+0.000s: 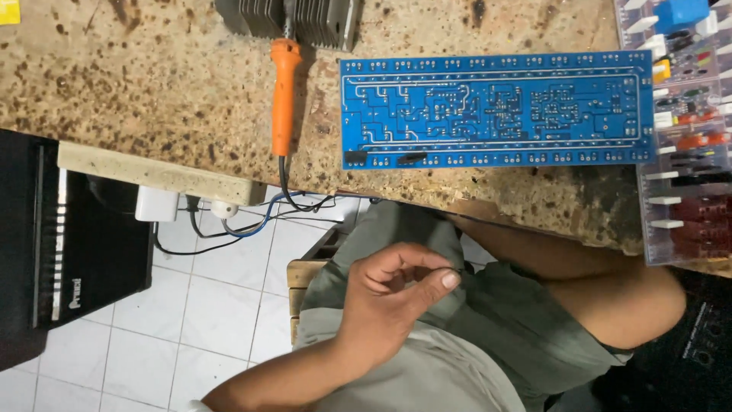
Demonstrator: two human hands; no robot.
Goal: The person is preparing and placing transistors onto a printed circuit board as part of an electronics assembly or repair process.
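Observation:
My left hand (396, 294) hovers over my lap below the table edge, its arm coming in from the lower left. Its thumb and forefinger are pinched together on something tiny and dark (460, 271), too small to identify. A long blue circuit board (496, 107) lies solder side up on the speckled stone table (152, 99), above the hand and apart from it. An orange-handled soldering iron (284, 95) rests to the left of the board. My right hand is out of view.
A clear compartment box (686, 130) of small electronic parts sits at the table's right end. A grey finned heat sink (297, 19) lies at the far edge. A black cabinet (69, 244), white plugs (156, 204) and cables are under the table; I sit on a wooden stool (305, 278).

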